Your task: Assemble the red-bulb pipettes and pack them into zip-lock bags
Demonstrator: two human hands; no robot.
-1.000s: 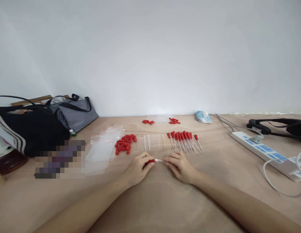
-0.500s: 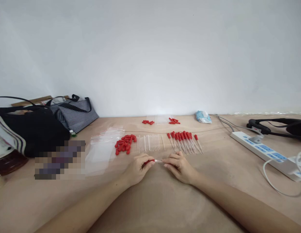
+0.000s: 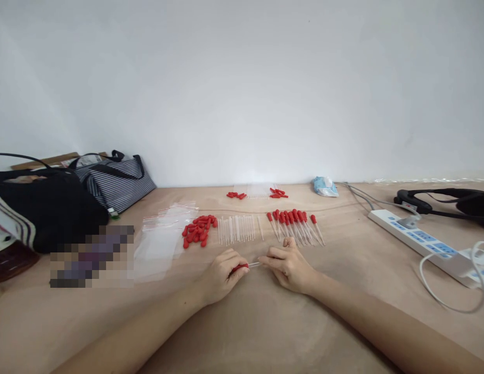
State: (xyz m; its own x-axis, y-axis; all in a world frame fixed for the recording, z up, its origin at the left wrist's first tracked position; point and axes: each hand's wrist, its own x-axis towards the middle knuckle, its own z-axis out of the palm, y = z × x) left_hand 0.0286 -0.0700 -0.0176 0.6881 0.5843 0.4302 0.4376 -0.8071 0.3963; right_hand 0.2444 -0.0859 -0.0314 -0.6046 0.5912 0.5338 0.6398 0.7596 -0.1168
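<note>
My left hand (image 3: 224, 276) is closed around a red rubber bulb (image 3: 240, 267), whose end shows between thumb and fingers. A thin clear dropper tube (image 3: 254, 264) runs from the bulb to my right hand (image 3: 291, 267), where the fingertips pinch its other end. Whether the tube sits inside the bulb's mouth is hard to make out. Beyond my left hand lies a heap of loose red bulbs (image 3: 195, 231), beside a row of clear tubes (image 3: 237, 229). Past my right hand, several droppers (image 3: 298, 226) with red bulbs on their tubes lie fanned out.
Clear zip bags (image 3: 161, 246) lie to the left, near a striped bag (image 3: 120, 182) and a black bag (image 3: 66, 208). More red bulbs (image 3: 278, 193) are near the wall. A blue tissue pack (image 3: 325, 187), a white power strip (image 3: 417, 239) and a black headset (image 3: 440, 202) are on the right.
Both hands have come slightly nearer to me with the bulb and tube between them. The view has shifted a little. The piles look the same.
</note>
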